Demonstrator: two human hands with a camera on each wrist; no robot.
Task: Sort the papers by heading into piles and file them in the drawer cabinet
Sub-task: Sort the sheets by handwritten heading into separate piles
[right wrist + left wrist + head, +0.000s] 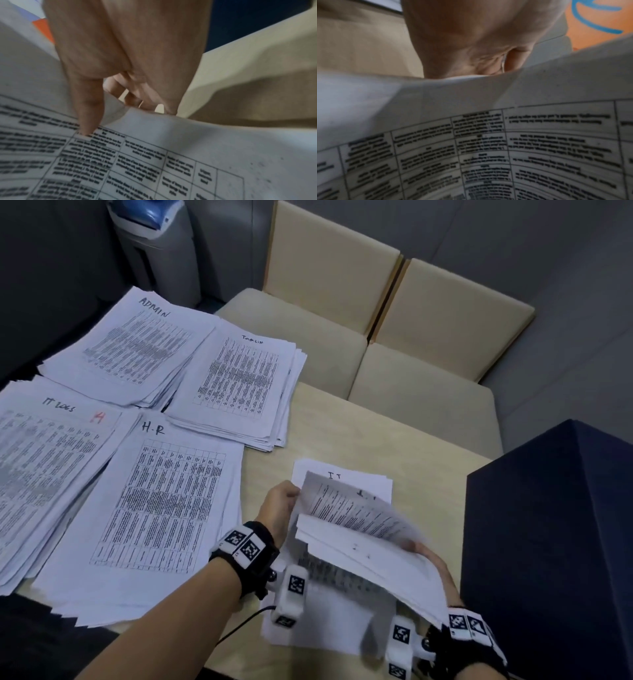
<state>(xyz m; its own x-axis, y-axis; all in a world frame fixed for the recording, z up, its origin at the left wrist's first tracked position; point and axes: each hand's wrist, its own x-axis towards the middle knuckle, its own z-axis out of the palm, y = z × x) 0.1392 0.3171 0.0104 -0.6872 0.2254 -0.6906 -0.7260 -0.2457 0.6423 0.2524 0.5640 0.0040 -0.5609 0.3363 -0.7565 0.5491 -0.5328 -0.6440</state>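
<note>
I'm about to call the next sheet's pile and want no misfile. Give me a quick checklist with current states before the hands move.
1. Sheaf of papers held by both hands: ok; left hand grips the raised sheets, right hand supports the far edge.
2. Heading of the lifted sheet readable: not ok, blurred.
3. Piles labelled and visible: ok; ADMIN pile, IT LOGS pile, H-R pile; the task list pile has a small heading.
4. Sheet headed IT lies on the table beneath the sheaf: ok.
5. Drawer cabinet open: cannot tell.
</note>
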